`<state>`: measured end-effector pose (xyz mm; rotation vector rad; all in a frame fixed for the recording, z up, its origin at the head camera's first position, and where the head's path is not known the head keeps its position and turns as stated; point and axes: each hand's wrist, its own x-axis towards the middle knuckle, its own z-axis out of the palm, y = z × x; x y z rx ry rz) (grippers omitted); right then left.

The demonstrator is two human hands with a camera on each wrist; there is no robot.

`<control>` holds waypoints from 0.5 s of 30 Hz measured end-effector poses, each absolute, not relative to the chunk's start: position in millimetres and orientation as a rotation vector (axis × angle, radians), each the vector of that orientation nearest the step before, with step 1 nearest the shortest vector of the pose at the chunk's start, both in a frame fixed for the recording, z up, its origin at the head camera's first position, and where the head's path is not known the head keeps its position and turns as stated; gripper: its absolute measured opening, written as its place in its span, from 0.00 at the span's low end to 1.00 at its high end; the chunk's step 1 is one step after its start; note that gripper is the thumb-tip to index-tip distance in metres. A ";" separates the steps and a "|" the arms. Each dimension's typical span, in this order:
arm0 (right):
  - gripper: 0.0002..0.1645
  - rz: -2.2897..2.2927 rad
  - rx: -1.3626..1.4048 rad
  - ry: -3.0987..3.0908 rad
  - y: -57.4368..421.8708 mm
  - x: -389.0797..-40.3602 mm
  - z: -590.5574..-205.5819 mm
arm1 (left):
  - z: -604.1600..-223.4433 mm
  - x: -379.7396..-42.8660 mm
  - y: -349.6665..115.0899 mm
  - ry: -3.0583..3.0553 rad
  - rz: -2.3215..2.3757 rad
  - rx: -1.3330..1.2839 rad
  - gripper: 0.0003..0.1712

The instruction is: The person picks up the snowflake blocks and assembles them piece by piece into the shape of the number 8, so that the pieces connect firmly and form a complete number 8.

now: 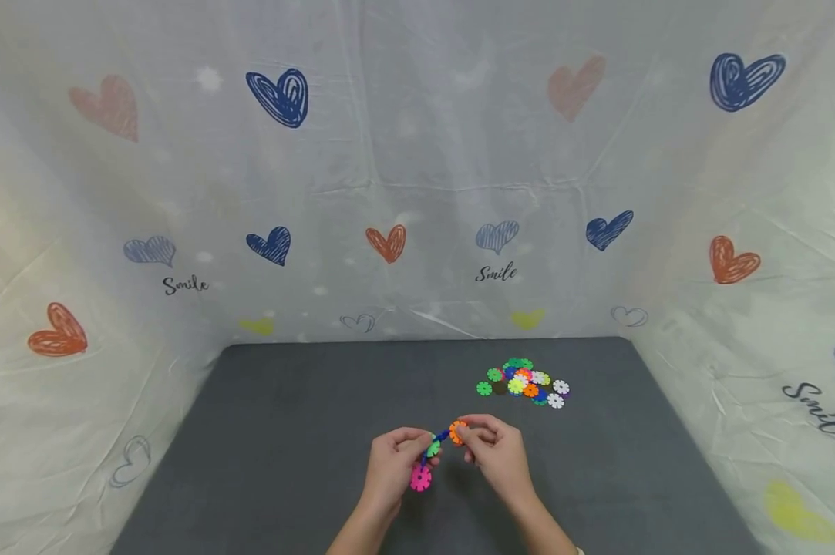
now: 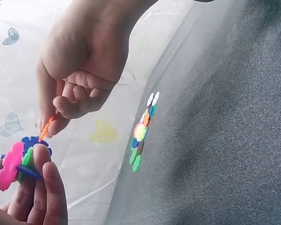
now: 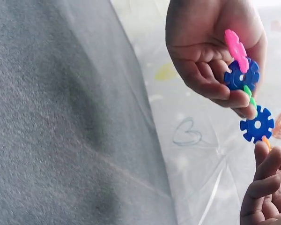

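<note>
Above the dark table, a short chain of notched plastic discs spans both hands. My left hand [image 1: 393, 462] pinches the green disc [image 1: 433, 447] between thumb and fingers. From it a blue disc [image 3: 242, 75] leads to the pink disc [image 1: 420, 478], which hangs lowest. On the other side a second blue disc [image 3: 257, 124] joins the green disc to the orange disc [image 1: 457, 432]. My right hand [image 1: 498, 455] pinches that orange disc at its edge, its thumb and fingertips close to where it meets the blue one.
A loose pile of notched discs [image 1: 516, 385], green, white, yellow, orange and blue among them, lies toward the back right of the dark grey table [image 1: 306, 408]. A pale curtain [image 1: 417, 154] printed with hearts surrounds the table's back and sides.
</note>
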<state>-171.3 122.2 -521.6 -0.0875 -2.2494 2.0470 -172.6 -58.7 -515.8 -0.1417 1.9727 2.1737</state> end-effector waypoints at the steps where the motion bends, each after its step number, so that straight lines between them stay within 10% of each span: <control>1: 0.10 2.046 -0.060 -2.255 123.1 -171.4 -521.5 | -516.0 -172.4 -58.6 1.976 2.172 -0.128 0.16; 15: 0.09 1.958 0.077 -2.239 130.3 -172.9 -524.0 | -520.8 -168.3 -52.0 2.003 2.171 -0.055 0.14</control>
